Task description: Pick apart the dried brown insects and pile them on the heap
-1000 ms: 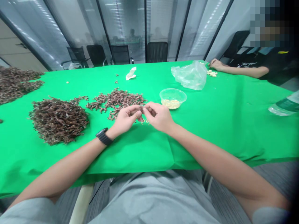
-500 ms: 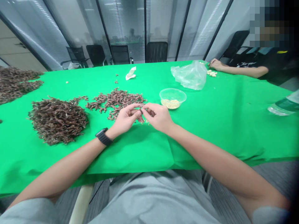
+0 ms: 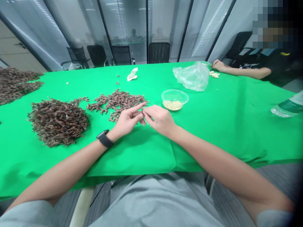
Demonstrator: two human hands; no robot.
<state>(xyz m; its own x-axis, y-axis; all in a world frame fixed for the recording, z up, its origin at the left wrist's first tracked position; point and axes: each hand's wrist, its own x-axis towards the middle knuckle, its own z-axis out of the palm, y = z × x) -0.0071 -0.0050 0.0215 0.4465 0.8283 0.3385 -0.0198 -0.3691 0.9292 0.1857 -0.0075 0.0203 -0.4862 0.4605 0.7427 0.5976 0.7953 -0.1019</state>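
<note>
My left hand [image 3: 129, 118] and my right hand [image 3: 161, 119] meet fingertip to fingertip above the green cloth. The left thumb pinches against a finger while its index finger stretches out. The right thumb and fingers are pressed together. Whatever sits between them is too small and too covered to make out. Just behind my hands spreads a loose heap of small brown dried pieces [image 3: 123, 100], knobbly and twig-like. A larger mound of longer brown dried pieces [image 3: 59, 121] lies to the left. Right of my hands stands a clear plastic bowl [image 3: 175, 94] with small pale yellowish bits inside.
Another brown heap [image 3: 17, 83] covers the far left of the table. Behind the bowl lie a crumpled clear plastic bag [image 3: 192, 76] and a white paper scrap [image 3: 132, 74]. A bottle [image 3: 288, 105] rests at the right. A co-worker's hand [image 3: 219, 65] is near pale pieces [image 3: 214, 74].
My left index finger has straightened and lifted away from the pinch. The right fingers have shifted slightly, and both hands stay in the same place.
</note>
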